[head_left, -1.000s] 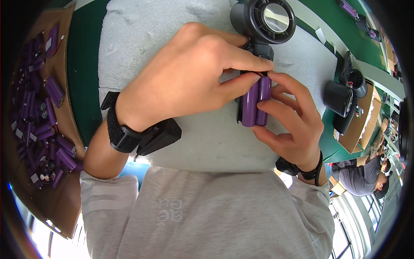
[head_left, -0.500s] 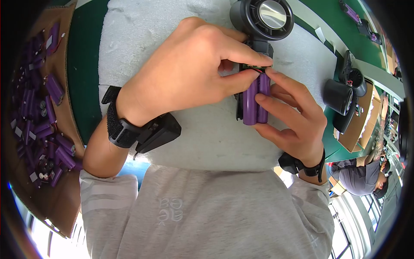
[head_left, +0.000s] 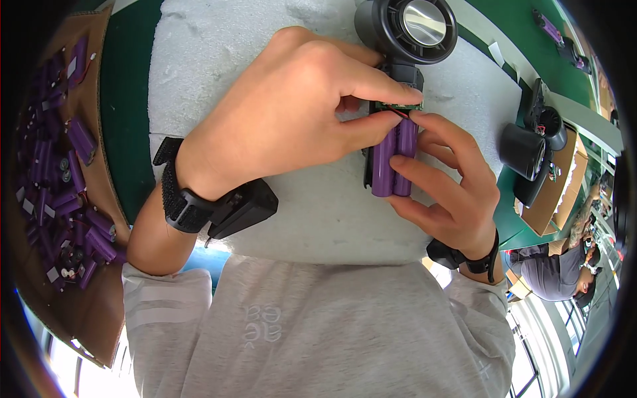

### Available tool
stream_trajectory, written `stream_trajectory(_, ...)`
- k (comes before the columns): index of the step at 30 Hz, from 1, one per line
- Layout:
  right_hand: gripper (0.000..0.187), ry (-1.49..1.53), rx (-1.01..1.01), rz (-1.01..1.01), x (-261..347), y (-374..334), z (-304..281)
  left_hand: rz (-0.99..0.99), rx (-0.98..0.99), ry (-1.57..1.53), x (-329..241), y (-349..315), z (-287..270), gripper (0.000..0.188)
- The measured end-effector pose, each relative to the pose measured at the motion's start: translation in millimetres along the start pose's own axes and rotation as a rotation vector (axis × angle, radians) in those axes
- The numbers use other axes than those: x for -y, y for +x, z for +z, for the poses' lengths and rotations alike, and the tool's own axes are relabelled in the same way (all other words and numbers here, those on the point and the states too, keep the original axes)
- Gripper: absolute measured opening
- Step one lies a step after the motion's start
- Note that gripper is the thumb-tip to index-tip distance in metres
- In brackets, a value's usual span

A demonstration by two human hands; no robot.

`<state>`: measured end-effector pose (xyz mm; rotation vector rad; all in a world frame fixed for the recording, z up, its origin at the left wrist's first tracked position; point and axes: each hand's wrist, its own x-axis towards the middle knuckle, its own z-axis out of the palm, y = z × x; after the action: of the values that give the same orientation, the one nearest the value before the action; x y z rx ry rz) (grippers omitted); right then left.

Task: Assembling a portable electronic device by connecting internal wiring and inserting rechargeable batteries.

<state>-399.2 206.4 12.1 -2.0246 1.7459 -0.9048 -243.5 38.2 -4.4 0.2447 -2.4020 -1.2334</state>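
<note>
A black handheld fan with a round head and a shiny centre lies in front of me, its handle pointing toward me. Over the handle lies a purple two-cell battery pack. Between pack and fan head, a green circuit board and thin red and black wires show. My left hand is closed round the upper handle, forefinger along the board and thumb by the wires at the pack's top. My right hand grips the pack from the right, one fingertip at its upper end. The left hand hides part of the handle.
A white foam sheet covers the green table. At left stands a cardboard box full of purple battery packs. Black fan parts and a small carton are at right. Another person sits farther right.
The fan has shifted slightly right, and the pack's near end has swung a little left. More of the green board's edge shows. Both hands keep nearly the same grip.
</note>
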Motion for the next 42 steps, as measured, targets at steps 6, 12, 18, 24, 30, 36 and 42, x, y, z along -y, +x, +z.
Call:
stream_trajectory(6,0.045,-0.01,0.043,-0.02,0,-1,-2,-0.012,0.003,-0.021,0,-1,0,0.032)
stream_trajectory(12,0.047,0.052,0.052,-0.001,-2,-3,-2,-0.013,0.008,-0.025,0,0,0,0.031)
stream_trajectory(18,0.042,0.055,-0.019,0.012,-4,-1,4,-0.01,0.001,-0.014,0,0,1,0.031)
stream_trajectory(24,0.041,0.051,-0.037,-0.014,-4,-2,2,-0.019,-0.001,-0.03,0,0,1,0.031)
stream_trajectory(30,0.039,0.012,-0.011,-0.057,-3,1,1,-0.046,0.021,-0.025,-1,-1,-2,0.032)
stream_trajectory(36,0.044,0.072,-0.017,-0.077,-9,0,8,-0.102,0.048,-0.064,-1,-1,-2,0.035)
stream_trajectory(42,0.049,0.137,-0.052,-0.02,-6,2,8,-0.115,0.065,-0.072,-1,1,-3,0.04)
